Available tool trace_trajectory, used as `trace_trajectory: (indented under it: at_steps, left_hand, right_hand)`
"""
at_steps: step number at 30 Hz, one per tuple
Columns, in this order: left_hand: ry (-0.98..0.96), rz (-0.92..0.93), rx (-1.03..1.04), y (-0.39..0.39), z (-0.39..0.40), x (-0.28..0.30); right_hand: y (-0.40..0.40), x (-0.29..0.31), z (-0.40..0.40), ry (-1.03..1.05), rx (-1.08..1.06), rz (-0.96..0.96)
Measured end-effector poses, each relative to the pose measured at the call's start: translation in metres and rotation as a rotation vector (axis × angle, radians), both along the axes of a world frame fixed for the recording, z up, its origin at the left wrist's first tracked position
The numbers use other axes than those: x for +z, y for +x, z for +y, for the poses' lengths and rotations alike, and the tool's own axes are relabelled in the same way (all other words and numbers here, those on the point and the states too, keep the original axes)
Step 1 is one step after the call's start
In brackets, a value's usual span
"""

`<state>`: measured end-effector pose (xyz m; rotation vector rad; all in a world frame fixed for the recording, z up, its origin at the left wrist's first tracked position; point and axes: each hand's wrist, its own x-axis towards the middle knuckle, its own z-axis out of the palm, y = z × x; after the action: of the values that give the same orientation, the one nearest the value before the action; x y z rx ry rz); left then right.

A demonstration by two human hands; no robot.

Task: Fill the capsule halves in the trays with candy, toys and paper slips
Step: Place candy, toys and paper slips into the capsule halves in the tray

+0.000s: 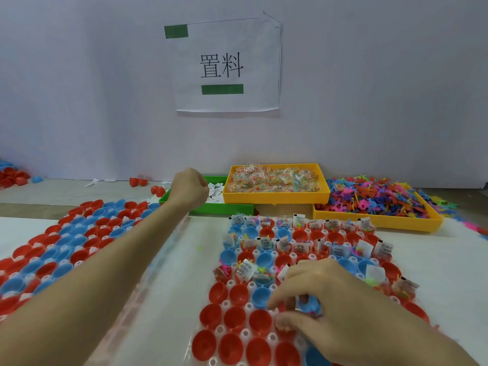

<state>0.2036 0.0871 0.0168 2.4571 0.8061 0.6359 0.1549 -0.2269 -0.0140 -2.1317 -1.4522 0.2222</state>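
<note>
head view: the right hand [340, 299] rests on the near clear plastic tray of red and blue capsule halves [235, 317], fingers [284, 295] curled, seemingly pinching something small over a blue half [309, 305]. the left hand [188, 188], fist closed, reaches into the green plastic bin of white paper slips [219, 207] beyond the tray; what it grips is hidden. empty red halves lie just left of the right hand, nearer it.

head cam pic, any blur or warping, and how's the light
Head view: wide-angle bend, the left forearm stretched long; soft blur on the left tray of capsule halves and around the right hand at the near tray; the wall sign reads sharp; light even and flat, with no hard shadows or glare.
</note>
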Motion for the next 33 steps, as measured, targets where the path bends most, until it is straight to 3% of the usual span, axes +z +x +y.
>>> trace_trajectory:
  at_steps: [10,17,22,33]
  left_hand:
    - [0.125,0.372,-0.066,0.060,0.009,-0.020]
    - [0.066,0.378,-0.046,0.061,0.020,-0.028]
    - [-0.092,0.179,-0.002,0.056,0.024,-0.024]
    - [-0.611,-0.506,0.103,0.041,0.025,-0.011]
  right_hand:
    - [0.019,0.010,-0.008,0.241,-0.140,0.028]
    - [0.025,0.008,-0.010,0.296,-0.182,0.032]
    - [0.027,0.006,-0.010,0.300,-0.196,0.019]
    - [0.030,0.004,-0.010,0.321,-0.244,0.004]
